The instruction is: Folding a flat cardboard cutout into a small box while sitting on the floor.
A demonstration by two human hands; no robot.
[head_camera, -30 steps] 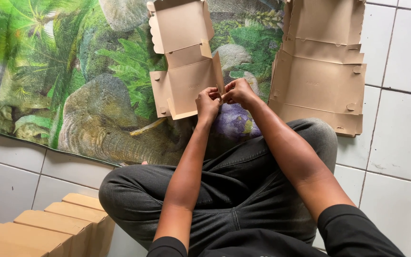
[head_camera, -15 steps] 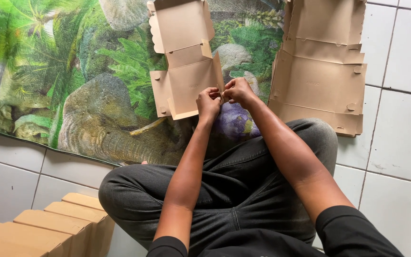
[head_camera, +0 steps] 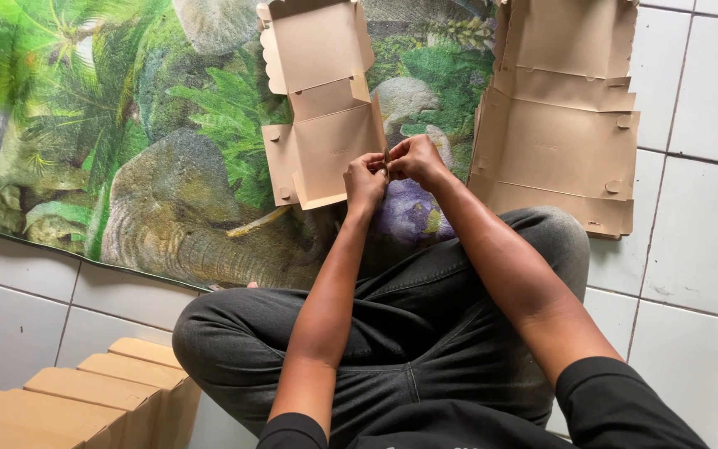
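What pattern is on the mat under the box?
A jungle print on the mat: green palms and an elephant, in the head view.

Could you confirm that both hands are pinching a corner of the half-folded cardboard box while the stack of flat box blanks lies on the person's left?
Not quite: the head view shows the stack of flat box blanks on the person's right. Both the left hand and the right hand do pinch a corner of the half-folded cardboard box.
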